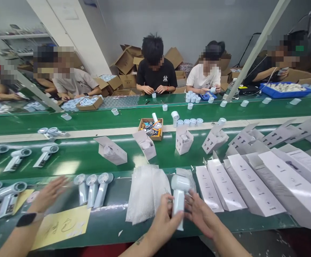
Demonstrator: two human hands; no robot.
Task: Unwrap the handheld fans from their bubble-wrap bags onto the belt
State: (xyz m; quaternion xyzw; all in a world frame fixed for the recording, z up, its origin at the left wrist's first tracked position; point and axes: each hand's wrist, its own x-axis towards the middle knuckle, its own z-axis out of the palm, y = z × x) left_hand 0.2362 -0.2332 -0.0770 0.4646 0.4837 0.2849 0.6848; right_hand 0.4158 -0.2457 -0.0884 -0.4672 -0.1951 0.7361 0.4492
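Note:
A light blue handheld fan [181, 184] stands nearly upright in front of me, its round head at the top. My left hand [164, 216] is closed around its handle, with the thumb across the front. Close against the other side of the handle is my right hand [200, 214], its fingers apart; I cannot tell how firmly they touch the fan. A stack of whitish translucent bags [147, 196] lies just left of the fan, and another bag [189, 175] shows behind it. Three more fans [92, 182] lie on the bench further left.
White open boxes [232, 184] line the bench to my right. More boxes [184, 139] stand on the green conveyor [76, 151]. A co-worker's blurred hand [50, 192] reaches in at left over a yellow paper [61, 226]. Several people sit across the line beside white cups [190, 106].

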